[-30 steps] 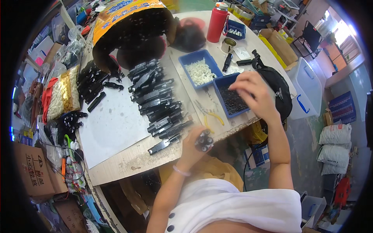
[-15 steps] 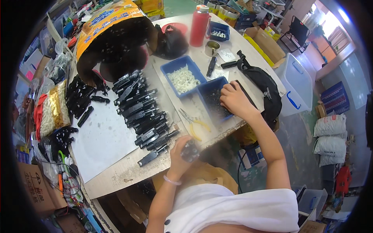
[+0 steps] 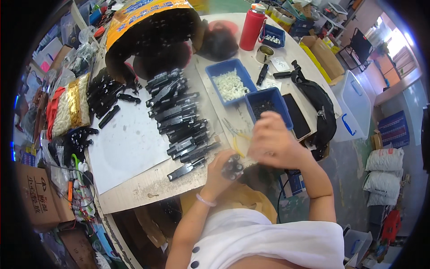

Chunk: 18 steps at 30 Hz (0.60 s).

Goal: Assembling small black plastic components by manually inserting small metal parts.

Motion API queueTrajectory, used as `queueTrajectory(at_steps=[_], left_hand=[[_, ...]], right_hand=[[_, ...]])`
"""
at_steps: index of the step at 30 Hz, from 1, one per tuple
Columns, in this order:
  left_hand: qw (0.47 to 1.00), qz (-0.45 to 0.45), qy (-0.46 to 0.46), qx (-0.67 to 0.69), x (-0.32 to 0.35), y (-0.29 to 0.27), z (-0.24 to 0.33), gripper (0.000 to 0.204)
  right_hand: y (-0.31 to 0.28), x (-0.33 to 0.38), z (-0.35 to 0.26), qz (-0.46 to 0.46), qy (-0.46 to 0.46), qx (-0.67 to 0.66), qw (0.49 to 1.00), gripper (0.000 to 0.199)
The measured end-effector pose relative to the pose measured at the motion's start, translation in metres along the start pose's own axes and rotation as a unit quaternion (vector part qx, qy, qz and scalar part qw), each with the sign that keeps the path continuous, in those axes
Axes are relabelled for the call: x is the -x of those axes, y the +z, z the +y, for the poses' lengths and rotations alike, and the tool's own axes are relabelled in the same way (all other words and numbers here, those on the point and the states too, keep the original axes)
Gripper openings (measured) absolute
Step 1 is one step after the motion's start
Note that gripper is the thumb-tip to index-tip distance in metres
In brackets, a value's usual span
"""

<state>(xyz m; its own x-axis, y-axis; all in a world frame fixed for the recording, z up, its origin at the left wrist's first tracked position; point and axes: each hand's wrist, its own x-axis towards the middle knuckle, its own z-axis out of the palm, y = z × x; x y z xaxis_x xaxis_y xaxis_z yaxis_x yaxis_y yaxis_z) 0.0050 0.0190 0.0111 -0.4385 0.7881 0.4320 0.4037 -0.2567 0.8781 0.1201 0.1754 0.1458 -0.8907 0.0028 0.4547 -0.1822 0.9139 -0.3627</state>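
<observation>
My left hand (image 3: 217, 177) is wrapped round a bundle of dark tube-shaped parts (image 3: 232, 167), their round ends facing up, just off the table's front edge. Close to its right, my right hand (image 3: 277, 144) is curled and blurred by motion; whatever its fingers pinch is too smeared to make out. Behind that hand stands a blue bin (image 3: 281, 110) with small black parts (image 3: 263, 107) inside. Yellow-handled pliers (image 3: 237, 136) lie between the hands and the bins, partly behind my right hand. To the left runs a long row of black tool-like pieces (image 3: 181, 123).
Another blue bin (image 3: 213, 71) holds small white parts. A red bottle (image 3: 252, 29), a metal tin (image 3: 264, 54) and a black phone-like slab (image 3: 296, 115) sit farther back. A black waist bag (image 3: 319, 105) lies along the right edge; an orange sack (image 3: 148, 11) gapes at the far left.
My right hand has come out of the bin of black parts and moved down and toward my left hand. My left hand keeps its bundle. The whole view has shifted slightly.
</observation>
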Motion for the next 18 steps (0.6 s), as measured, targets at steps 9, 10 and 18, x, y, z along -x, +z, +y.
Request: queueTrajectory(at_steps=[9, 10, 18], left_hand=[[1.000, 0.019, -0.018, -0.014, -0.003, -0.001, 0.008, 0.057], [1.000, 0.021, -0.018, -0.015, -0.002, -0.001, 0.008, 0.057], [1.000, 0.009, -0.016, 0.007, 0.000, 0.001, 0.000, 0.063]], right_hand=[[0.007, -0.003, -0.044, -0.120, -0.130, 0.310, 0.934, 0.009], [0.009, 0.000, -0.044, -0.112, -0.145, 0.347, 0.920, 0.009], [0.035, 0.025, -0.028, 0.032, -0.068, 0.201, 0.977, 0.014]])
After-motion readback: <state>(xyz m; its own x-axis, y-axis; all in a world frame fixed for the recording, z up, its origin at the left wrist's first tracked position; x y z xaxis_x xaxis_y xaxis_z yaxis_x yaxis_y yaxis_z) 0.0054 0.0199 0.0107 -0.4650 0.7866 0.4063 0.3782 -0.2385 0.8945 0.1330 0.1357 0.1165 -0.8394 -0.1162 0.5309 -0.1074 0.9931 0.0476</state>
